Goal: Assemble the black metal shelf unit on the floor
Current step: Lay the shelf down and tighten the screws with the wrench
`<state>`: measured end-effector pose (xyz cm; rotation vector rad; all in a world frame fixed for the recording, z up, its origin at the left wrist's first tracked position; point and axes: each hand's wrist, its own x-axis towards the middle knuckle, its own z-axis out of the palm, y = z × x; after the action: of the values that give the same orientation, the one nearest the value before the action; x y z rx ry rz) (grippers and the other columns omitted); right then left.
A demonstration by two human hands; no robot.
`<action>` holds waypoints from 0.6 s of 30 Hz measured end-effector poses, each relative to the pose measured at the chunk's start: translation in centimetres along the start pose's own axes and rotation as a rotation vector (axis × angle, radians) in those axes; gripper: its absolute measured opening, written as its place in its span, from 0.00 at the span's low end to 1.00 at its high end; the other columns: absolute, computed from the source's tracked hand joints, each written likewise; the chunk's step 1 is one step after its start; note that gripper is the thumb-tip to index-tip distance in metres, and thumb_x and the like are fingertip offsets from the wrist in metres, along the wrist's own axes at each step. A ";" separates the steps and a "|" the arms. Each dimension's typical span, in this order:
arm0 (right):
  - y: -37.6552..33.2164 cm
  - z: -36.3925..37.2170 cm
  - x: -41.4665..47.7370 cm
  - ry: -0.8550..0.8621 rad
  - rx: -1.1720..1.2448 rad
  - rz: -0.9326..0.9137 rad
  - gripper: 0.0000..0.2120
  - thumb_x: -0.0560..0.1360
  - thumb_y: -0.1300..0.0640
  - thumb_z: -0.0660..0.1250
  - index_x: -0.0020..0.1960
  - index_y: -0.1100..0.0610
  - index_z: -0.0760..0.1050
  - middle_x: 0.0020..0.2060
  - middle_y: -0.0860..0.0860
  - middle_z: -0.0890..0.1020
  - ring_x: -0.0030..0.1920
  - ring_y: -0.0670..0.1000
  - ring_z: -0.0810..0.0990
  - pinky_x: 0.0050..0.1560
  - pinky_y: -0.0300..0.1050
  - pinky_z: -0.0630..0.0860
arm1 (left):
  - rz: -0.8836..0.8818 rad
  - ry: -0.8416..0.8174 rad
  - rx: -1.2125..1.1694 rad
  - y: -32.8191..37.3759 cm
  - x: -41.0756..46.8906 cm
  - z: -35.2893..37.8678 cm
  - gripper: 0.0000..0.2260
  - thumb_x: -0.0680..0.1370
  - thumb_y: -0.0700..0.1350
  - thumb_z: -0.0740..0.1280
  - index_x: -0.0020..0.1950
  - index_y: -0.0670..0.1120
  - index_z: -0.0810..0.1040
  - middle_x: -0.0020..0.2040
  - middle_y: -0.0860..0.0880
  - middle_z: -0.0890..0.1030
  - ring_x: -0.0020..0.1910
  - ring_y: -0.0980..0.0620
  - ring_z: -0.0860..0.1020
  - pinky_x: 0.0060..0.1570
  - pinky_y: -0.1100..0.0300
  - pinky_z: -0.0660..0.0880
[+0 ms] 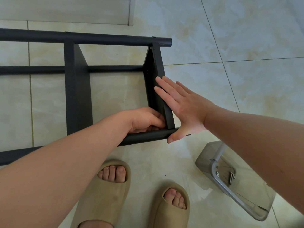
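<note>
Pressing flat, fingers straight, the right hand (179, 106) leans on the end panel (158, 63) of the black metal shelf unit (77, 89); left hand (144, 119) curls inside its near corner, grip unclear. Unit lies on the pale tiled floor (230, 38).

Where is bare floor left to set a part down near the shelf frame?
Open tile lies right of the end panel, beyond the right hand, and between the two panels inside the shelf frame. Crowded: the near corner at the left hand, the slippers, the clear container.
</note>
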<state>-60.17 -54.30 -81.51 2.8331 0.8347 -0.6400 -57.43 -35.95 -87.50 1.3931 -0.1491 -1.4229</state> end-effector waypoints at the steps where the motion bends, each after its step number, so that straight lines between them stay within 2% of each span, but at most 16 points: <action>1: 0.0 0.0 0.0 0.000 -0.002 0.000 0.70 0.58 0.13 0.53 0.81 0.56 0.33 0.80 0.53 0.32 0.80 0.53 0.31 0.81 0.58 0.43 | 0.002 -0.001 -0.001 0.0 0.0 0.0 0.05 0.78 0.33 0.65 0.47 0.39 0.81 0.41 0.40 0.78 0.41 0.45 0.77 0.47 0.53 0.74; 3: 0.0 0.0 0.0 0.002 -0.005 -0.001 0.69 0.58 0.13 0.53 0.81 0.56 0.33 0.80 0.53 0.32 0.80 0.53 0.31 0.81 0.58 0.43 | 0.008 0.005 -0.009 0.0 0.0 0.0 0.07 0.77 0.31 0.65 0.45 0.40 0.81 0.37 0.43 0.79 0.38 0.47 0.77 0.46 0.54 0.74; 8: 0.0 -0.1 0.0 0.000 -0.006 -0.001 0.69 0.58 0.13 0.53 0.81 0.56 0.33 0.80 0.53 0.31 0.80 0.53 0.31 0.81 0.58 0.44 | 0.029 0.007 -0.023 0.1 0.1 0.0 0.09 0.77 0.29 0.65 0.44 0.40 0.82 0.37 0.44 0.80 0.38 0.47 0.78 0.51 0.51 0.74; 14: 0.0 -0.1 0.0 0.000 0.005 -0.005 0.69 0.58 0.13 0.53 0.81 0.56 0.33 0.80 0.52 0.31 0.80 0.53 0.30 0.81 0.58 0.44 | 0.059 -0.027 -0.057 0.1 0.0 0.0 0.12 0.75 0.27 0.63 0.42 0.42 0.81 0.34 0.47 0.81 0.35 0.51 0.79 0.43 0.57 0.76; 18: 0.0 -0.1 0.0 0.000 0.011 -0.007 0.69 0.58 0.13 0.53 0.81 0.56 0.33 0.80 0.52 0.31 0.80 0.53 0.30 0.81 0.59 0.44 | 0.044 -0.021 -0.118 0.2 0.1 -0.1 0.11 0.75 0.28 0.63 0.43 0.42 0.80 0.36 0.46 0.81 0.36 0.50 0.79 0.42 0.57 0.76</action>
<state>-60.13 -54.29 -81.45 2.8415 0.8435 -0.6475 -57.24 -36.03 -87.49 1.2714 -0.1070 -1.3880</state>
